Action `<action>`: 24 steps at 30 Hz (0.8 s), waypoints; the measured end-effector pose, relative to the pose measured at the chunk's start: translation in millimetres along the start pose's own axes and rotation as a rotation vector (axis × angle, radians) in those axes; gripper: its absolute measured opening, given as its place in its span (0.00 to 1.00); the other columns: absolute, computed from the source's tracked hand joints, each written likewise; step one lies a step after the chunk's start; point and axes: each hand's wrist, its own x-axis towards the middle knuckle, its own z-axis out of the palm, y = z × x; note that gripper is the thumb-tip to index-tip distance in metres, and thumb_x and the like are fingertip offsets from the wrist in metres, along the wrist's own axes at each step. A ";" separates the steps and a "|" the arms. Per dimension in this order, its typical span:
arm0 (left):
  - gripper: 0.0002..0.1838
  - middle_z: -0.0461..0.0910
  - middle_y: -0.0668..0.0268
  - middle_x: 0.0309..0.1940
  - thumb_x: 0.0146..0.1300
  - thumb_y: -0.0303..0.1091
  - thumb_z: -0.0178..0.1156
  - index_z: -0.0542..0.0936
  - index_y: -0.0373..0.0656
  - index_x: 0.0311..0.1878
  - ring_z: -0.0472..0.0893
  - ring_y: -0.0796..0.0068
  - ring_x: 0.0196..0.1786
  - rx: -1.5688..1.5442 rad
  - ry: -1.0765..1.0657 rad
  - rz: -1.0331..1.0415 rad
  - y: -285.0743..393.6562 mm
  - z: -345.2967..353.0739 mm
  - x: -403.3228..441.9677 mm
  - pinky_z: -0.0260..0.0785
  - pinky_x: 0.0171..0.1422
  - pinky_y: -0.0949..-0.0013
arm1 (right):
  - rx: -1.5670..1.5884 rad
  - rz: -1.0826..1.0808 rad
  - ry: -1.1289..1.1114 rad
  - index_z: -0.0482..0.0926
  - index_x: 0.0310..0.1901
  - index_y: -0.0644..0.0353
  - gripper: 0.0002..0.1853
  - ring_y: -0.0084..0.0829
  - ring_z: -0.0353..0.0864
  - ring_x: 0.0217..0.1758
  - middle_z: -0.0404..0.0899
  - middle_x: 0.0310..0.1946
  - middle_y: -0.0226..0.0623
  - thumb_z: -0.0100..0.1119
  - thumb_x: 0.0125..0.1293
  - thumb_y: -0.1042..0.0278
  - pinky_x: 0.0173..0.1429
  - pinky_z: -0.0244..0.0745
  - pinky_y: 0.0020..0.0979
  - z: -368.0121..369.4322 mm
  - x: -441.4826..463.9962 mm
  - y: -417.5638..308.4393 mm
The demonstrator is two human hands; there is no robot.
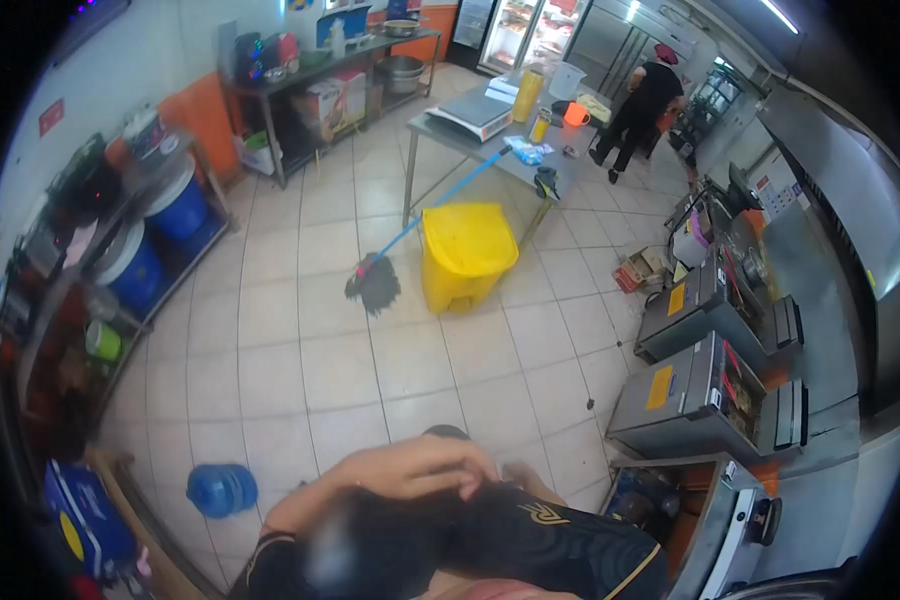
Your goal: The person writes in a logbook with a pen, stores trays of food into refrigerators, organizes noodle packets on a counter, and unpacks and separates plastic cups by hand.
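My left hand [430, 468] is drawn across the front of my body, palm down. It lies against the black shirt [570, 530] near the right sleeve, with its fingers stretched and slightly bent at the tips. Nothing shows in its grasp. Only a small piece of bare skin, seemingly my right arm [532, 480], appears just beyond the left fingertips. The fingers of my right hand are hidden. On the floor to the left stands a blue water jug [222, 490]. Farther ahead are a yellow pedal bin [468, 258] and a mop [378, 285].
The mop's blue handle leans on a metal table [440, 133] bearing a scale and containers. Fryers [660, 400] line the right wall. Blue drums [135, 270] sit under the left shelf. A person in black [650, 105] stands at the back, near glass-door fridges [530, 40].
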 end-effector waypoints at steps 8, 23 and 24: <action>0.12 0.76 0.57 0.52 0.69 0.24 0.58 0.79 0.37 0.54 0.76 0.59 0.58 0.042 -0.022 0.214 -28.1 -224.2 19.6 0.67 0.64 0.60 | 0.392 0.367 -0.083 0.84 0.44 0.63 0.20 0.51 0.83 0.48 0.85 0.46 0.50 0.53 0.67 0.54 0.54 0.75 0.50 -119.1 89.5 -115.7; 0.18 0.69 0.47 0.65 0.72 0.31 0.55 0.77 0.34 0.61 0.66 0.47 0.71 -0.059 0.066 0.215 -19.4 -626.0 -18.9 0.58 0.72 0.48 | 0.799 -0.479 0.400 0.78 0.54 0.57 0.18 0.30 0.82 0.35 0.83 0.36 0.36 0.52 0.73 0.52 0.38 0.79 0.35 -689.3 485.2 -625.2; 0.18 0.69 0.47 0.65 0.71 0.32 0.56 0.77 0.34 0.60 0.66 0.46 0.71 -0.065 0.063 0.220 -23.1 -652.2 -24.2 0.58 0.72 0.47 | 0.814 -0.515 0.380 0.78 0.52 0.57 0.17 0.28 0.82 0.35 0.82 0.36 0.34 0.53 0.73 0.54 0.38 0.78 0.33 -721.3 464.4 -671.7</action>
